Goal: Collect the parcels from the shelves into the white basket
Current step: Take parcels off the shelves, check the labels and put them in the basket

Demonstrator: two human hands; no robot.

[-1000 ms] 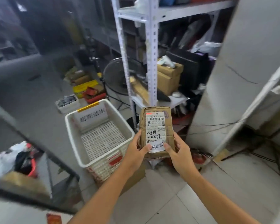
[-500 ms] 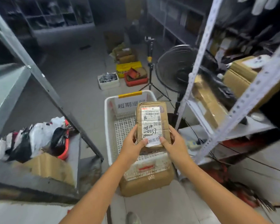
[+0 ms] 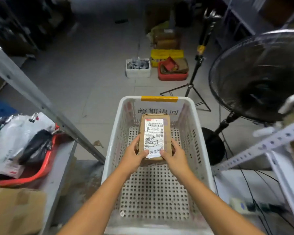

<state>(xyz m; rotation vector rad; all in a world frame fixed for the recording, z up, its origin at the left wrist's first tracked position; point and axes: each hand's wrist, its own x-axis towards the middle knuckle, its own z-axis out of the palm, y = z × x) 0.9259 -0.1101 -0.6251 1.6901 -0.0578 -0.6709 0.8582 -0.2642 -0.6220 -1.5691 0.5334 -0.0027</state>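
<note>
Both hands on one parcel (image 3: 154,133): left hand (image 3: 134,155) and right hand (image 3: 174,156) grip its near end from either side, thumbs curled onto the label, fingers wrapped underneath. The parcel is brown cardboard, label up, inside the white basket (image 3: 111,143) over its far half; can't tell if it touches the bottom. Count: 1 parcel, 1 basket, nothing else in it. On the floor beyond: 1 white bin (image 3: 137,72), 1 yellow box (image 3: 159,55), 1 red tray (image 3: 173,76). 1 fan (image 3: 255,73) to the right.

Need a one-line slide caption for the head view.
A labelled cardboard parcel held by the left hand and right hand over the white basket.
</note>
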